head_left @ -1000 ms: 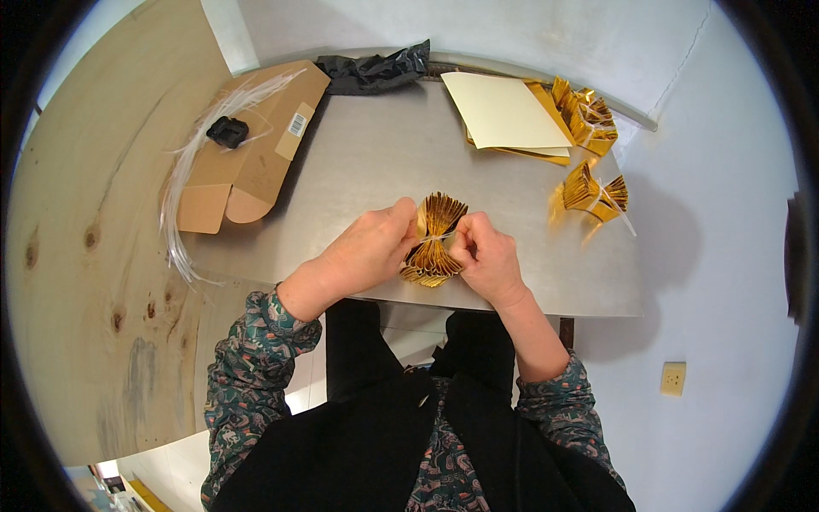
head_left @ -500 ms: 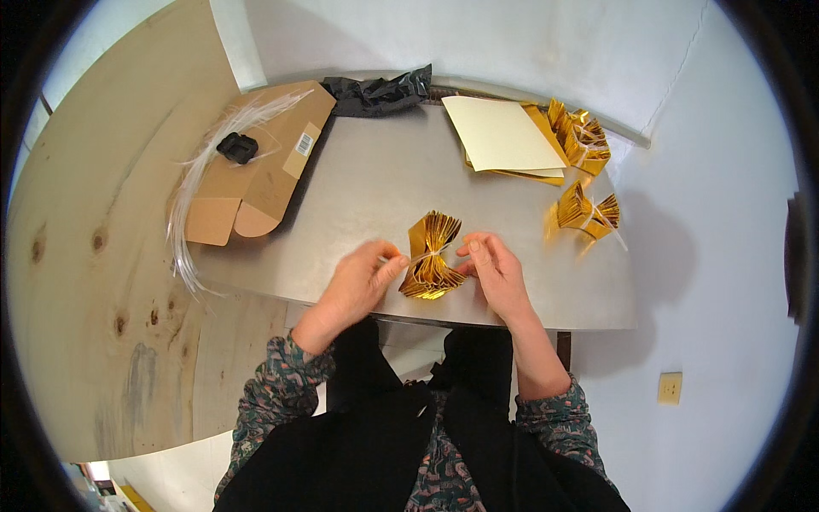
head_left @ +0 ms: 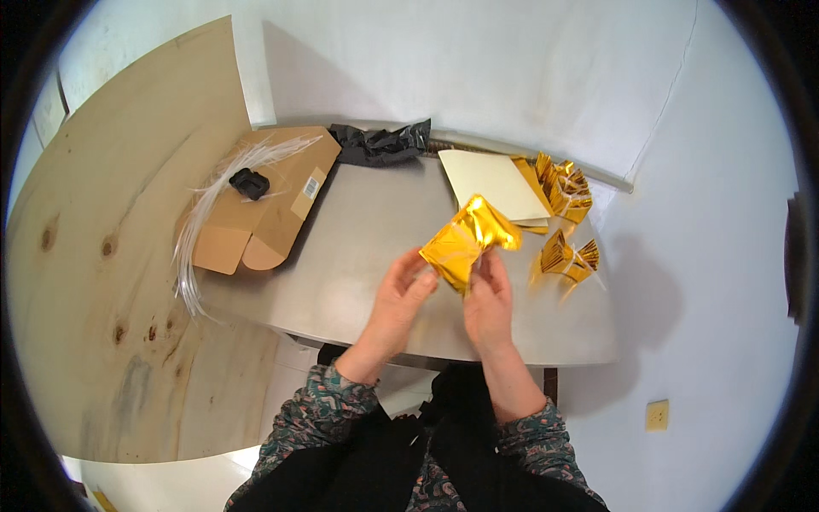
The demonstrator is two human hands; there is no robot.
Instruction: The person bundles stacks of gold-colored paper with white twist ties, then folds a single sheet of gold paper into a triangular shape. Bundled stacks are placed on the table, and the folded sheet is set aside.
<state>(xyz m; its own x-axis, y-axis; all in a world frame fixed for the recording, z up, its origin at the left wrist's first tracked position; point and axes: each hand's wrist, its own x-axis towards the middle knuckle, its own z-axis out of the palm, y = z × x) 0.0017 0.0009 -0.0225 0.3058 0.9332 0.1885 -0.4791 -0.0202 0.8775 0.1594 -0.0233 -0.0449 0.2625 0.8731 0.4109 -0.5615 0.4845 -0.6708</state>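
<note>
A pleated bundle of gold foil paper is held up over the metal table, its smooth shiny outer face turned up and pinched in at the middle. At its lower right edge my right hand grips it, fingers partly hidden behind the foil. My left hand has its fingers closed at the bundle's left corner, the thumb near the lower edge. Two more gold foil bundles lie at the right, one at the back and one nearer, both tied at the waist with clear strips.
Cream paper sheets with gold foil under them lie at the table's back right. On the left, a cardboard box carries loose clear plastic strips and a small black object. Crumpled black plastic sits along the back edge of the table.
The bundle, earlier upright on the table with its tied folds showing, is now lifted and turned flat side up. Both hands have closed in on it. The view has tilted upward.
</note>
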